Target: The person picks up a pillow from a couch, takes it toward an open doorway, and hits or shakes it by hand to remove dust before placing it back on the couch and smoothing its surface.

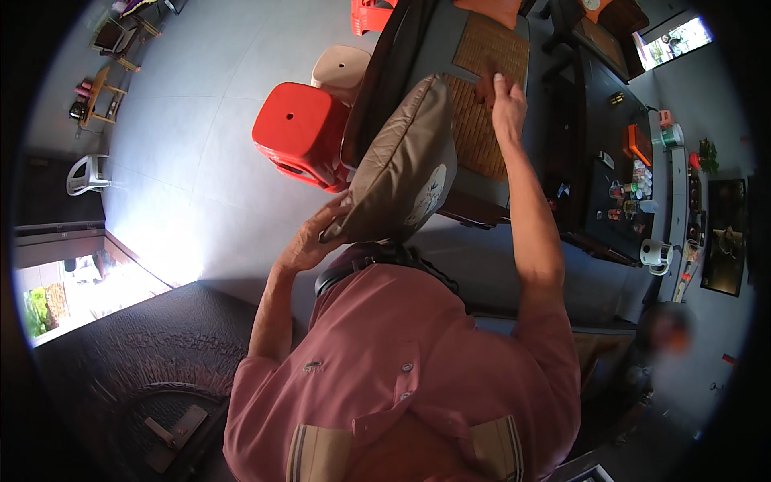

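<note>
A grey-brown cushion (397, 162) with a pale printed patch stands tilted before me, beside a dark wooden bench. My left hand (316, 232) grips its lower left corner. Out over the bench seat, to the right of the cushion, reaches my right hand (506, 105), apart from the cushion. A dark reddish-brown shape lies at its fingers; whether this is shadowed fingers or a held thing is unclear. Woven mats (473, 129) lie on the grey seat pad beneath that hand. An orange cushion (491, 11) rests at the seat's far end.
Left of the bench stand a red plastic stool (292, 123) and a beige one (341, 67); another red stool (368, 17) is farther off. To the right, a dark table (620, 205) holds cups, jars and an orange box (638, 144). A dark door panel (162, 343) is at lower left.
</note>
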